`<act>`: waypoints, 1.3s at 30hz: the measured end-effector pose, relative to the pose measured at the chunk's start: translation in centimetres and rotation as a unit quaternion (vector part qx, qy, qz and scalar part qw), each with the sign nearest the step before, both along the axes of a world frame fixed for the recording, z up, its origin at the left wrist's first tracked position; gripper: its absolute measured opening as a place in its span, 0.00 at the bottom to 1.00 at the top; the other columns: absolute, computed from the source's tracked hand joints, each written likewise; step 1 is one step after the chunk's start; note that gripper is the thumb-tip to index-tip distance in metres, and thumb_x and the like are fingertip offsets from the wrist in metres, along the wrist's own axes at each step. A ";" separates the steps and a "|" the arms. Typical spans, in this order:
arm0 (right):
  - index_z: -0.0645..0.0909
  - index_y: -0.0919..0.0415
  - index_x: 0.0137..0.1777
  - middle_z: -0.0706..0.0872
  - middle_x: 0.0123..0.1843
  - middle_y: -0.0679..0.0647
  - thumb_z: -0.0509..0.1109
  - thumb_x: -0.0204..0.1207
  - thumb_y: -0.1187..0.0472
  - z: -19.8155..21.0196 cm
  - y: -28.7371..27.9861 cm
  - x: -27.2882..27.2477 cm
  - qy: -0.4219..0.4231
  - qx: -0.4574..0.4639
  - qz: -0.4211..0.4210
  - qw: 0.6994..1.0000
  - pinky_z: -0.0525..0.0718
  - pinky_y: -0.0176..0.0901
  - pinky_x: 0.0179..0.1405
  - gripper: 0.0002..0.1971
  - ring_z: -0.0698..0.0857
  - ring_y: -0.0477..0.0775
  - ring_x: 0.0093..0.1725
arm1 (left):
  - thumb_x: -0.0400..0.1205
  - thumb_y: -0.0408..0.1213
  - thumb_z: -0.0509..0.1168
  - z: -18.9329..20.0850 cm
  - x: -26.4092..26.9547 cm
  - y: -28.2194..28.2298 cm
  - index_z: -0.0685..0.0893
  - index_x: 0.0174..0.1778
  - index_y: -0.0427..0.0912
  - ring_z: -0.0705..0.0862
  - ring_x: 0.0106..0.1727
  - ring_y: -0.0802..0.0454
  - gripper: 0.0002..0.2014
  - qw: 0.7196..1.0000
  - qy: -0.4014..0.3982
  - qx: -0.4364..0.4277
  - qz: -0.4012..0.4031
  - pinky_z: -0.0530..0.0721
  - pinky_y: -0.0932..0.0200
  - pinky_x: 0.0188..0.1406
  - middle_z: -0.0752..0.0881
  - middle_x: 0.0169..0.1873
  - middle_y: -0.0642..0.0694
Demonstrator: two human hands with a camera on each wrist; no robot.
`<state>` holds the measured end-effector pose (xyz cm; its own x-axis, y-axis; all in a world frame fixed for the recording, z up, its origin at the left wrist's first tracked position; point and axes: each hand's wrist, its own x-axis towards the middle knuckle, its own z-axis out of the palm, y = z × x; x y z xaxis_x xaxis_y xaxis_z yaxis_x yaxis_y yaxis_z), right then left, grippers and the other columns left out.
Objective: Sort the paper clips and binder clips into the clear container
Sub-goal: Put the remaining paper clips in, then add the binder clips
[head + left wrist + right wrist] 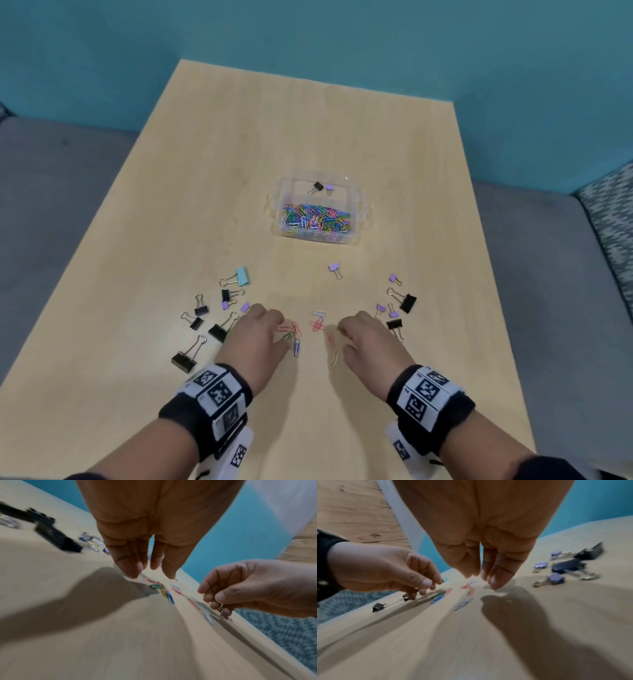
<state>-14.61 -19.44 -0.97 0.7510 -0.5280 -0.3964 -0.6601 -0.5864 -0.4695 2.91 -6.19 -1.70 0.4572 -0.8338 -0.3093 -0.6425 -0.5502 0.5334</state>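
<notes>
**Both hands low over scattered clips**

Left hand [255, 337] and right hand [368, 337], lower centre: fingers loosely curled, grip on nothing visible. Coloured wire paper clips [294, 337] lie between them on the pale wooden table [205, 171]. Black and lilac binder clips [219, 330] flank both sides. Clear plastic container [317, 209], frame centre, holds paper clips and two binder clips.

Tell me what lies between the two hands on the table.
In the head view, loose paper clips lie on the table between the left hand and right hand.
</notes>
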 end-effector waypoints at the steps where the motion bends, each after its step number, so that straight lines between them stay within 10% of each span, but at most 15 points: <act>1: 0.73 0.52 0.62 0.72 0.54 0.47 0.64 0.76 0.61 -0.1 0.0 -0.7 0.023 -0.005 0.006 1.000 0.76 0.44 0.47 0.15 0.73 0.51 0.52 | 0.75 0.49 0.71 -0.1 -0.2 0.5 0.80 0.58 0.48 0.79 0.47 0.50 0.18 1.000 0.007 0.015 0.013 0.74 0.59 0.44 0.75 0.49 0.51; 10: 0.75 0.55 0.61 0.74 0.59 0.53 0.66 0.77 0.57 -1.1 0.9 2.8 0.007 -0.068 0.039 0.997 0.75 0.47 0.55 0.13 0.72 0.57 0.59 | 0.79 0.43 0.67 -0.8 -1.7 -2.2 0.77 0.58 0.43 0.77 0.53 0.46 0.14 0.997 -0.066 0.040 -0.017 0.74 0.57 0.44 0.74 0.52 0.45; 16: 0.65 0.48 0.75 0.68 0.62 0.51 0.69 0.75 0.59 -1.7 0.4 2.3 0.011 -0.033 0.014 0.999 0.79 0.49 0.58 0.29 0.71 0.55 0.59 | 0.78 0.42 0.67 -1.1 -0.6 -1.6 0.77 0.61 0.46 0.77 0.52 0.46 0.16 0.997 -0.061 0.030 -0.027 0.76 0.56 0.44 0.73 0.54 0.46; 25: 0.73 0.55 0.49 0.71 0.50 0.53 0.63 0.80 0.62 -2.1 -0.6 5.9 -0.011 -0.054 0.029 0.998 0.77 0.50 0.43 0.03 0.75 0.58 0.45 | 0.79 0.33 0.63 -1.7 -0.5 -4.4 0.78 0.44 0.45 0.70 0.36 0.48 0.03 0.997 -0.072 0.028 -0.028 0.65 0.58 0.34 0.68 0.39 0.49; 39: 0.73 0.59 0.48 0.75 0.45 0.57 0.58 0.76 0.67 -0.6 -1.9 6.9 0.066 -0.076 0.065 0.993 0.69 0.48 0.37 0.06 0.75 0.61 0.42 | 0.76 0.30 0.56 0.2 -0.5 -6.3 0.69 0.38 0.49 0.71 0.37 0.47 0.08 0.996 -0.027 0.078 -0.022 0.69 0.56 0.37 0.70 0.40 0.47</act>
<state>-7.67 -21.31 -1.61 0.7635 -0.4909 -0.4196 -0.6239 -0.7285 -0.2829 2.39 -12.47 -1.52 0.4415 -0.7969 -0.4123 -0.6933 -0.5947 0.4070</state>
